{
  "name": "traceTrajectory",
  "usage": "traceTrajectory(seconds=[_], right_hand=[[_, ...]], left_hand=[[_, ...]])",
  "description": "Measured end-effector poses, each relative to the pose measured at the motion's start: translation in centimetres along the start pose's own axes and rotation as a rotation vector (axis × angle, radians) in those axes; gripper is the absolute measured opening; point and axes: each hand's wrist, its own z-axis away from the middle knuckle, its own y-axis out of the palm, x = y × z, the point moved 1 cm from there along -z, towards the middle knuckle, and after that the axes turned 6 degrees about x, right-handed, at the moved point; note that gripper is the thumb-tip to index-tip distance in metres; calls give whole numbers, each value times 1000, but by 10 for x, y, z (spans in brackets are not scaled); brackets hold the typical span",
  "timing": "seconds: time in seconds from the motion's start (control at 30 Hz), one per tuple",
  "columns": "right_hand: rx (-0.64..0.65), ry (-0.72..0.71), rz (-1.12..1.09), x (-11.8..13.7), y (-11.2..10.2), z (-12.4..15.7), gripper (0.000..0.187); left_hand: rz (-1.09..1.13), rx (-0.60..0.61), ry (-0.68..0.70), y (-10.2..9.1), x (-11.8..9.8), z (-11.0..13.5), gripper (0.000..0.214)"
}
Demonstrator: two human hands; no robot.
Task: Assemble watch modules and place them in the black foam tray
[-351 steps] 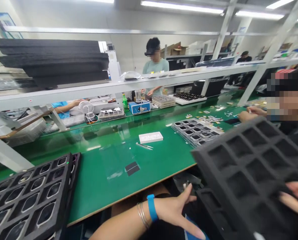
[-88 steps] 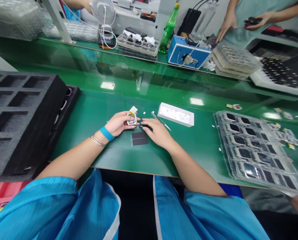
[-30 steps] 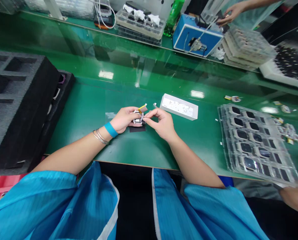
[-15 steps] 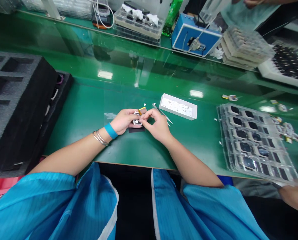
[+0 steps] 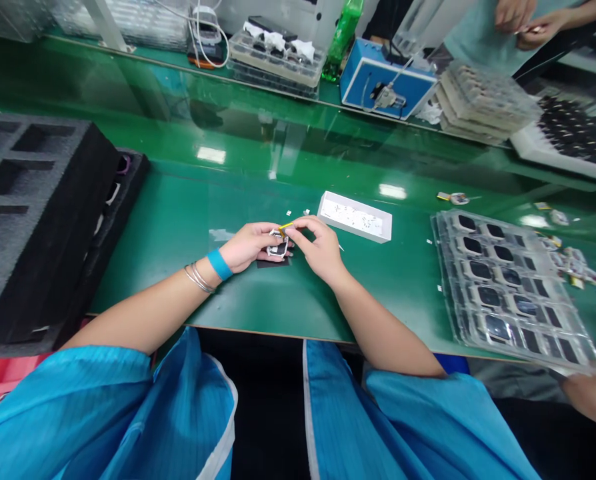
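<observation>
My left hand [image 5: 248,245] is closed around a small white-framed device [image 5: 278,249] just above the green table [image 5: 188,227]. My right hand [image 5: 319,249] pinches a thin yellow strip [image 5: 285,228] at the device's top edge. Both hands meet over a small dark pad [image 5: 273,263] lying on the table. A shallow white tray [image 5: 355,217] of tiny parts sits just beyond my right hand, and the tips of tweezers [image 5: 340,248] show beside it.
Stacked black foam trays [image 5: 33,213] stand at the left. Clear blister trays of dark parts [image 5: 508,283] lie at the right, a co-worker's hand [image 5: 591,400] at their corner. Across the table are a blue box [image 5: 383,80], a green bottle [image 5: 345,27], and another person's hands [image 5: 521,17].
My right fingers have slid up onto the yellow strip, which now lies flatter against the device. The person across has brought both hands together higher up.
</observation>
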Motion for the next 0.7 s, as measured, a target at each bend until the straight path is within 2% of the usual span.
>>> traceTrajectory(seconds=[0.1, 0.2, 0.33, 0.47, 0.7], right_hand=[[-57, -19, 75, 7, 0, 2, 17], [-67, -8, 135, 11, 2, 4, 15], [-88, -43, 200, 11, 5, 5, 13], [-48, -123, 237, 10, 7, 6, 19], [-8, -301, 559, 8, 13, 10, 24]], left_hand=[[21, 91, -16, -1, 0, 0, 30], [-8, 80, 0, -2, 3, -2, 37], [-16, 20, -5, -1, 8, -7, 28], [10, 13, -15, 1, 7, -6, 15], [330, 20, -41, -8, 1, -5, 27]])
